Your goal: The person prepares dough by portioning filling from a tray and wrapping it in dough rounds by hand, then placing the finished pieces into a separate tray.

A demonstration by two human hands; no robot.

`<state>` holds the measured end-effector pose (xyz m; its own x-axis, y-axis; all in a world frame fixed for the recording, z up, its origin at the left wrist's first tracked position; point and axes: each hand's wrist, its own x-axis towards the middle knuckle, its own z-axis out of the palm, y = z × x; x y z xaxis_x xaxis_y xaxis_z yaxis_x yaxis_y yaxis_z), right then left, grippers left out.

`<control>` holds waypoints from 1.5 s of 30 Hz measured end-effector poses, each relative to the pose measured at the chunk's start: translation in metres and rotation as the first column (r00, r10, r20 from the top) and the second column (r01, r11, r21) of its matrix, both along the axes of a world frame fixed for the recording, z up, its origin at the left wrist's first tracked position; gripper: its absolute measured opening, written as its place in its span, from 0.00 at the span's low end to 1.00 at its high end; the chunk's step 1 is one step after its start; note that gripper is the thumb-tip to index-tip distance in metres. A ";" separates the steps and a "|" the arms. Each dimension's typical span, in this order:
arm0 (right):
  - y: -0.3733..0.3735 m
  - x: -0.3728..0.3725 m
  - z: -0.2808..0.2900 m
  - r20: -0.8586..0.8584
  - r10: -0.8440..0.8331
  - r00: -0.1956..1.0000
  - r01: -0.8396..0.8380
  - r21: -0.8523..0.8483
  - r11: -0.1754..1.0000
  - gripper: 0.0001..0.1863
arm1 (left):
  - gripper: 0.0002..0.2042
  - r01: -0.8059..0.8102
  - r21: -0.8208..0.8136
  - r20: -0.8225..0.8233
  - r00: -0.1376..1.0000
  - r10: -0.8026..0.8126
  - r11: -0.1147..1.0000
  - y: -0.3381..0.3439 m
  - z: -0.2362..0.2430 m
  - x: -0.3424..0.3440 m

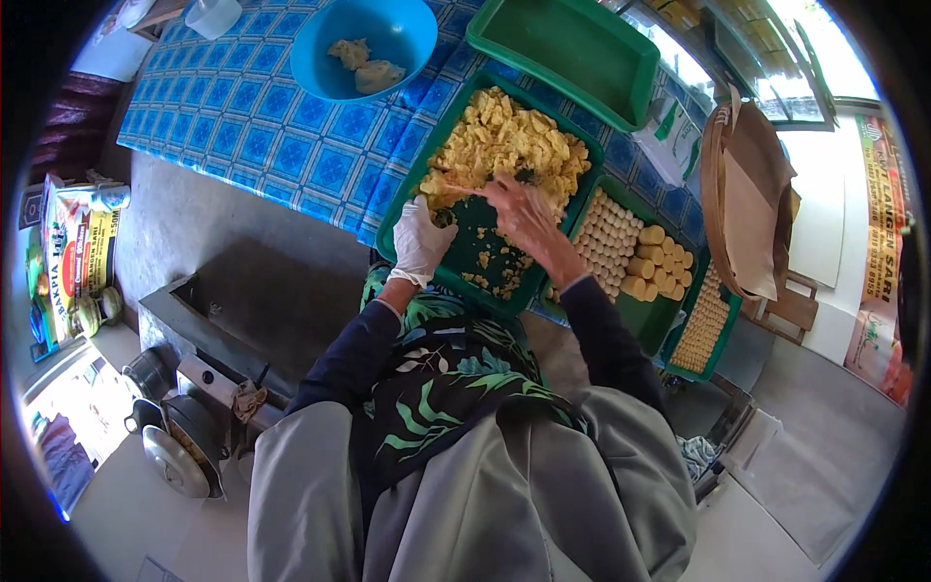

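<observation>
A green tray holds a heap of pale yellow, crumbly dough-like pieces, with loose crumbs at its near end. Over the tray's left side, my left hand wears a white glove, its fingers curled and its thumb toward the right. My right hand, bare, reaches across the tray with its fingers pinched together and pointing left. A thin pinkish shape lies between the two hands, too small to name. What either hand grips cannot be made out.
A blue bowl with white dough lumps and another green tray stand at the back. Right of my hands, a tray carries small white balls and yellow cylinders. Beyond it are a tray of small pieces and a round woven tray.
</observation>
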<state>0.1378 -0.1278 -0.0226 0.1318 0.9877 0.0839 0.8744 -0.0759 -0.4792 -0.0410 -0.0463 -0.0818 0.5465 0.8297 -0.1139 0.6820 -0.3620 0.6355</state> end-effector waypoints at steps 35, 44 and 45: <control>-0.058 -0.070 -0.030 0.171 -0.489 0.856 0.500 -0.030 0.865 0.19 | 0.11 0.214 0.202 0.432 0.856 -0.284 0.956 -0.010 -0.016 0.041; -0.063 -0.048 0.001 0.029 -0.640 0.768 0.638 0.058 0.768 0.20 | 0.16 0.198 -0.081 0.230 0.957 -0.175 0.977 0.015 -0.009 0.064; -0.060 -0.051 0.005 0.027 -0.638 0.769 0.636 0.054 0.769 0.20 | 0.16 0.196 -0.084 0.227 0.959 -0.173 0.977 0.014 -0.009 0.065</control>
<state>0.0867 -0.1880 -0.0175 0.7253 0.6740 0.1403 0.6509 -0.6051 -0.4585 0.0242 -0.0320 -0.0909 0.7100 0.7019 -0.0565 0.4513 -0.3921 0.8016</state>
